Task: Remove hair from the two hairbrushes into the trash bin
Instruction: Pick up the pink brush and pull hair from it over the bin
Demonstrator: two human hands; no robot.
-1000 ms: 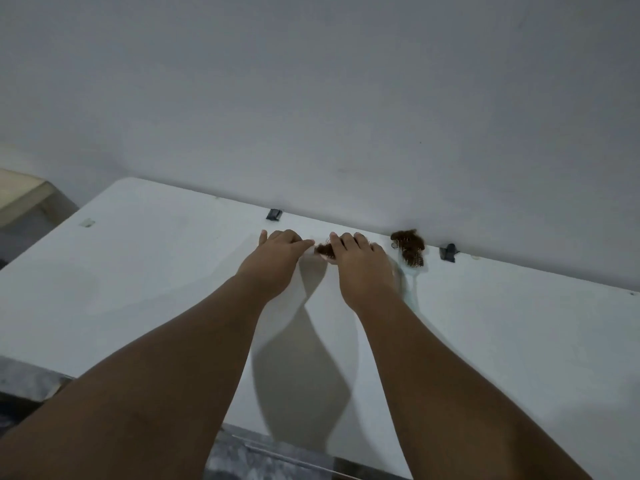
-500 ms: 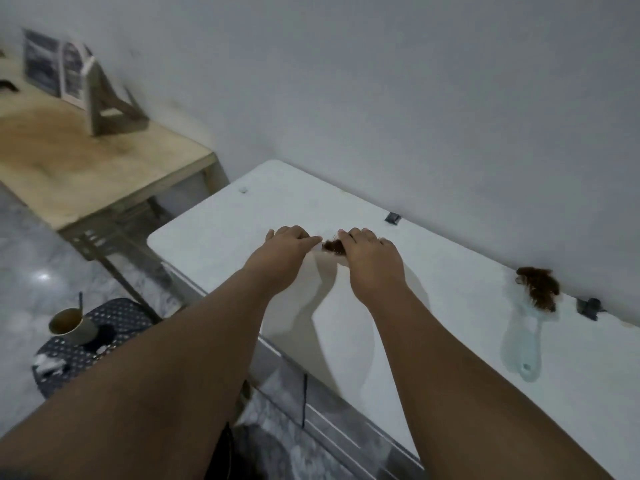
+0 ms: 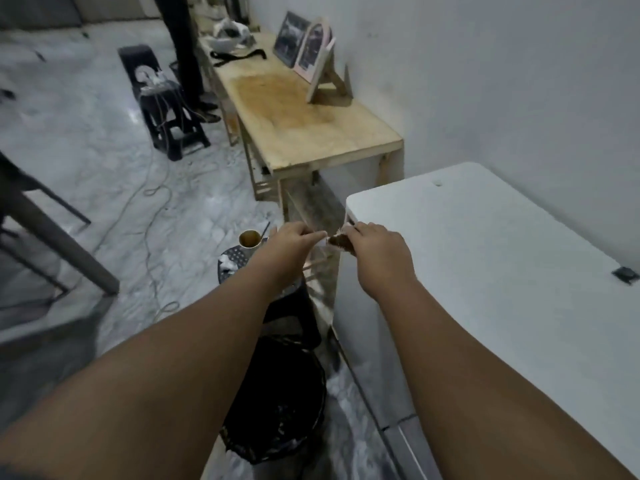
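Centrally, left hand (image 3: 291,242) and right hand (image 3: 377,252) both pinch the hairy hairbrush (image 3: 341,241) just off the white counter (image 3: 485,271)'s left corner. The black-lined trash bin (image 3: 277,410) sits lower centre on the marbled floor (image 3: 86,150), with a wooden counter (image 3: 311,126) upper centre.

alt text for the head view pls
The left hand and right hand hold a hair-filled hairbrush between them, just off the corner of a white table. A black-bagged trash bin stands on the floor below the forearms.

The hands (image 3: 377,251) hide most of the hairbrush (image 3: 341,241).
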